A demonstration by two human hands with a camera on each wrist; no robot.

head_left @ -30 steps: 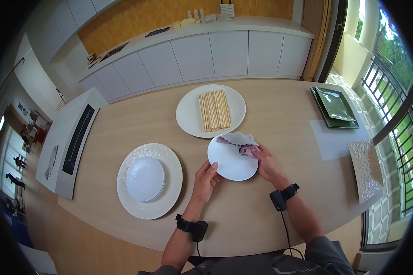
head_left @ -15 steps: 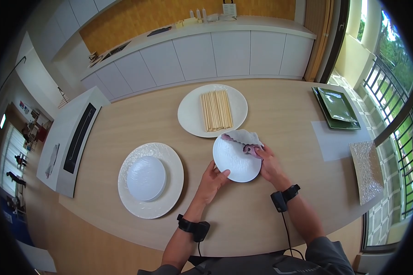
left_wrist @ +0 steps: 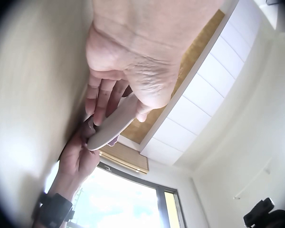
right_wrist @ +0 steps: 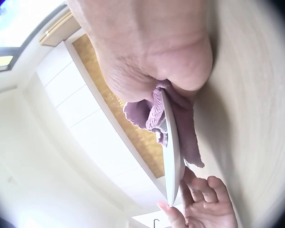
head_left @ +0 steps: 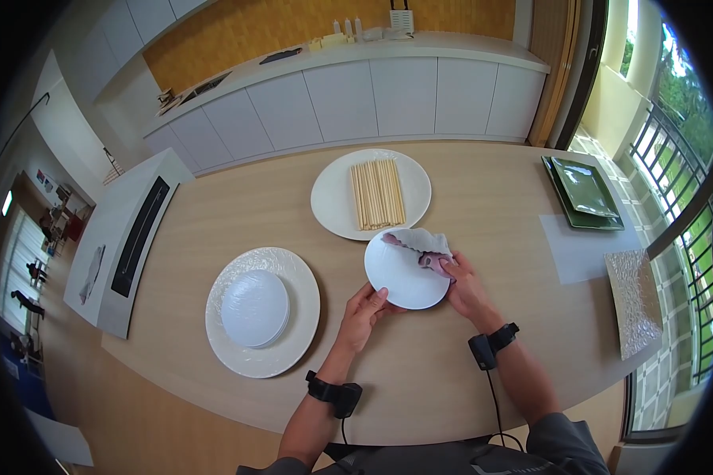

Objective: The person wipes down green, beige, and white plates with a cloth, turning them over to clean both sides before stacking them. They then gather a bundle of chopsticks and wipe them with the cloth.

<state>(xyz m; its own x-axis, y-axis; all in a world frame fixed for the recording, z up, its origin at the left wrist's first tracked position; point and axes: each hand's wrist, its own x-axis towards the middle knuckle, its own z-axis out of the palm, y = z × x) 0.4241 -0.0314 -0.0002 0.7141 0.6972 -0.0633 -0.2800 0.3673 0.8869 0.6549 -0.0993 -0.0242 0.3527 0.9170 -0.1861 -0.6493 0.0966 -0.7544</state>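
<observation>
Between both hands a small white plate (head_left: 400,277) is held up over the table. My left hand (head_left: 362,315) pinches its lower left rim, thumb on the upper face and fingers beneath, as the left wrist view also shows. At the plate's right rim, my right hand (head_left: 469,291) grips a purple and grey cloth (head_left: 434,263) folded over the edge. In the right wrist view the cloth (right_wrist: 154,111) hangs on both faces of the plate (right_wrist: 170,161). Just behind is a large white plate (head_left: 331,194) bearing a bundle of pale wooden sticks (head_left: 378,194).
To the left, a stack of small white plates (head_left: 253,309) sits on a large round plate (head_left: 303,340). Green square plates (head_left: 585,190), a pale sheet (head_left: 566,249) and a silvery textured tray (head_left: 634,305) lie along the right side. A white unit (head_left: 123,253) stands at the left end.
The small plate and both hands shifted slightly right, then the plate rose a little in view. The left hand moved along the rim, and the right hand keeps its grip on the cloth.
</observation>
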